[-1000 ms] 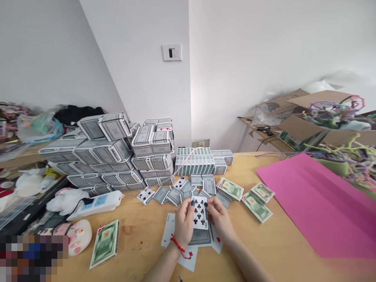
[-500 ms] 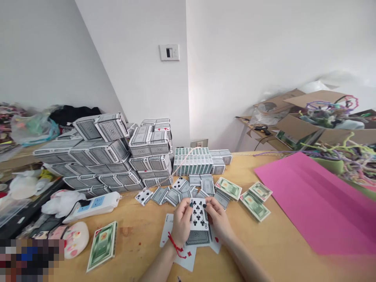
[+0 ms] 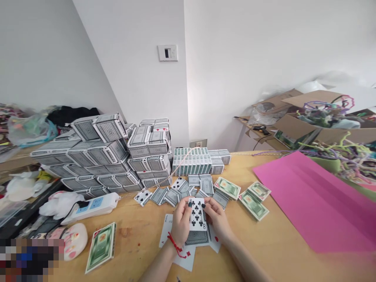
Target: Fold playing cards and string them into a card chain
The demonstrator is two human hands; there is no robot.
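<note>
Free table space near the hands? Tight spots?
Bare wood: between the green deck and the cards under the left hand and right hand holding the eight of clubs; also between those cards and the pink sheet, below the green packs. Crowded: ahead, where loose cards fan before the stacked boxes.

Your table (image 3: 138,239) is carrying stacked card boxes (image 3: 117,156) at centre left, with loose cards (image 3: 179,192) lying before them, a power strip (image 3: 91,207) sitting lower left, a paper sheet (image 3: 311,199) lying right, and a cardboard box (image 3: 296,129) standing beyond it, upper right.

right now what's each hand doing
Left hand: closed, holding a white paper eight-of-clubs playing card.
Right hand: closed, holding the same card's right edge.
</note>
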